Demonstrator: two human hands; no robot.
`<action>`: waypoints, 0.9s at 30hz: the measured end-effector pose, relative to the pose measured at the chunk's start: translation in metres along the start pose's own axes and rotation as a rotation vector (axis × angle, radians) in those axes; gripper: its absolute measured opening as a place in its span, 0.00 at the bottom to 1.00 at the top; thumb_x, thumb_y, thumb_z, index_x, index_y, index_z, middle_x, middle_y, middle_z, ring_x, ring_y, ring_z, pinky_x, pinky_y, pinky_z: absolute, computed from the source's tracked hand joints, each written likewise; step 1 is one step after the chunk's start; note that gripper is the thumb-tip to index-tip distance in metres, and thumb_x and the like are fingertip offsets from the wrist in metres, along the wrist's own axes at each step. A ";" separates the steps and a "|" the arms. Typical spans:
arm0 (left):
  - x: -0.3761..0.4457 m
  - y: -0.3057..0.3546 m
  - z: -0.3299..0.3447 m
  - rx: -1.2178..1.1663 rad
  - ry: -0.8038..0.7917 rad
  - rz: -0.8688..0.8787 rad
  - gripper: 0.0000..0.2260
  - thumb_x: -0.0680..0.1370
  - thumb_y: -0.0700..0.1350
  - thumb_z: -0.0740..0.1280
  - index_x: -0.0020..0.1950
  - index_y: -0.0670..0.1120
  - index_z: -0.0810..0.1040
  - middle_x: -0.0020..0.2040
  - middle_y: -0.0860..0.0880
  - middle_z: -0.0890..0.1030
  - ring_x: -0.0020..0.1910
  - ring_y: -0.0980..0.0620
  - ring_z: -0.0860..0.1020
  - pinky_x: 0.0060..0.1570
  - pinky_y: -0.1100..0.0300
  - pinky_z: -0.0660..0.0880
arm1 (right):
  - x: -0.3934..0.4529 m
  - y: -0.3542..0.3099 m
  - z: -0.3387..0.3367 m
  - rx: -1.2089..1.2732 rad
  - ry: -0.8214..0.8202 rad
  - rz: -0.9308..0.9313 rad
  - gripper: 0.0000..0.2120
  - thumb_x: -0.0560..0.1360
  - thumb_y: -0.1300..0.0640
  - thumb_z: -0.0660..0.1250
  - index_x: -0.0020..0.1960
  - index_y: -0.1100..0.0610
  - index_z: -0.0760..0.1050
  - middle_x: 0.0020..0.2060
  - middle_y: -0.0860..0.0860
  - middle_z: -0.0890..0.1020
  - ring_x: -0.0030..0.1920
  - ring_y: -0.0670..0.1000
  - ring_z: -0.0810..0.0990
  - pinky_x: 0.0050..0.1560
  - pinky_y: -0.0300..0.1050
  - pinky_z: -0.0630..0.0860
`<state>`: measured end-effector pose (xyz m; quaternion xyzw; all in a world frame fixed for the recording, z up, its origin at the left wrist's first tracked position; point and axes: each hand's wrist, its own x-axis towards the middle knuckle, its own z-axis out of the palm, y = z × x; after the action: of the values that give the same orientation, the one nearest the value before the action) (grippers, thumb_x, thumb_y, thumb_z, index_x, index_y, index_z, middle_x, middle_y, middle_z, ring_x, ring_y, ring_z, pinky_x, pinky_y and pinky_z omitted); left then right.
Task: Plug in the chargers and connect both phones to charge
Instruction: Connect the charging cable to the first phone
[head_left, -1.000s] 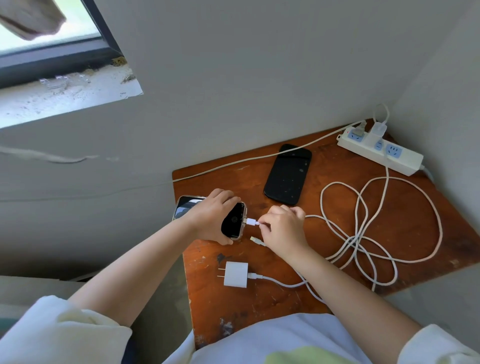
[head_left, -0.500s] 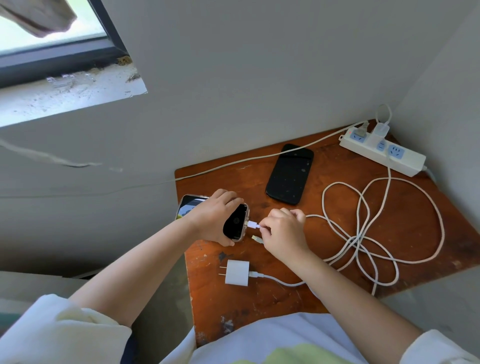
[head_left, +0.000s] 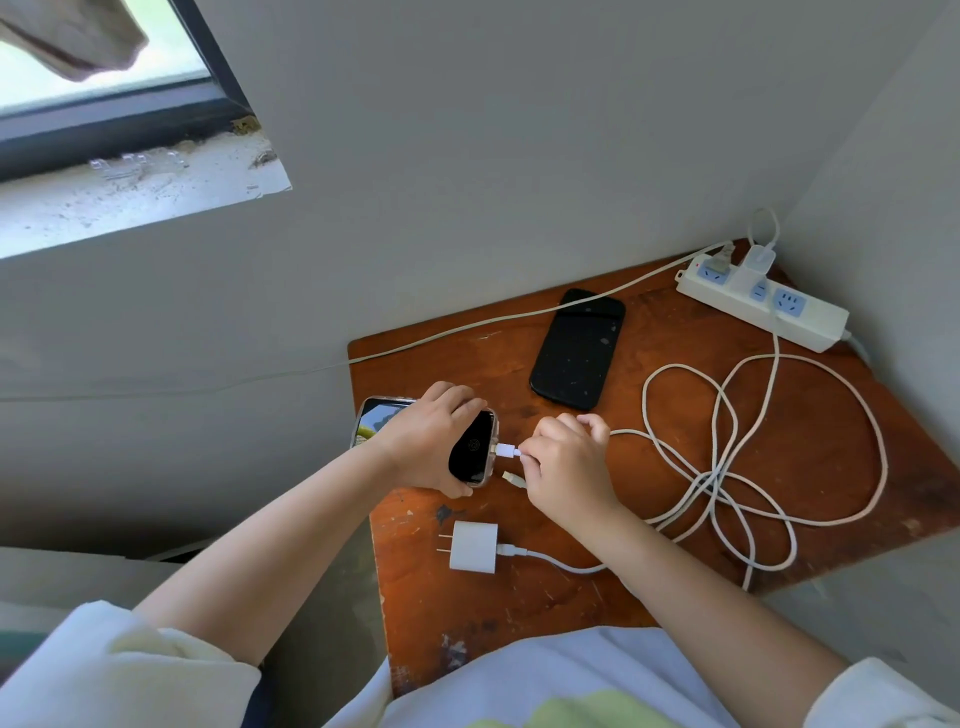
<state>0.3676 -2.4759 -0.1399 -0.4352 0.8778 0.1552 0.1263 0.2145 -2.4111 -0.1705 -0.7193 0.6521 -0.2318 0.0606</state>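
Observation:
My left hand (head_left: 426, 436) grips a phone in a clear case (head_left: 470, 447) at the left of the wooden table (head_left: 831, 467). My right hand (head_left: 566, 462) pinches a white cable plug (head_left: 506, 450) whose tip sits at the phone's bottom edge. A second loose plug (head_left: 514, 478) lies just below it. A second black phone (head_left: 579, 349) lies face up farther back. A white charger brick (head_left: 474, 546) lies unplugged near the front edge. Another white charger (head_left: 758, 258) sits in the white power strip (head_left: 800, 317).
A long white cable (head_left: 748, 452) lies in tangled loops across the right half of the table. Grey walls close in behind and to the right. A thin cord (head_left: 467, 325) runs from the strip off the table's left edge. A window sill is at upper left.
The plug in my right hand has closed the small gap to the phone's bottom edge. My left hand keeps its hold on the phone.

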 end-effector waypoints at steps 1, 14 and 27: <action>0.000 0.000 0.001 0.006 0.001 0.002 0.40 0.68 0.55 0.73 0.73 0.46 0.57 0.72 0.47 0.63 0.71 0.48 0.58 0.68 0.58 0.64 | -0.002 0.000 0.001 -0.004 0.001 -0.002 0.08 0.56 0.67 0.79 0.29 0.59 0.81 0.26 0.54 0.82 0.31 0.53 0.81 0.43 0.57 0.77; 0.003 0.006 0.004 0.037 0.019 0.016 0.38 0.69 0.56 0.72 0.73 0.46 0.58 0.72 0.46 0.64 0.70 0.48 0.59 0.66 0.58 0.66 | -0.006 0.003 0.004 0.015 0.036 0.048 0.08 0.57 0.68 0.79 0.31 0.59 0.82 0.27 0.53 0.82 0.31 0.53 0.81 0.43 0.57 0.77; 0.010 0.008 0.005 0.074 -0.018 0.062 0.39 0.69 0.56 0.72 0.73 0.46 0.57 0.71 0.46 0.63 0.70 0.48 0.59 0.66 0.59 0.66 | -0.013 0.002 0.009 0.045 0.010 0.103 0.09 0.56 0.68 0.79 0.31 0.59 0.82 0.26 0.53 0.81 0.30 0.52 0.81 0.40 0.52 0.78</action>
<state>0.3560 -2.4764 -0.1463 -0.4013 0.8949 0.1306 0.1453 0.2154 -2.4008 -0.1824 -0.6821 0.6830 -0.2468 0.0855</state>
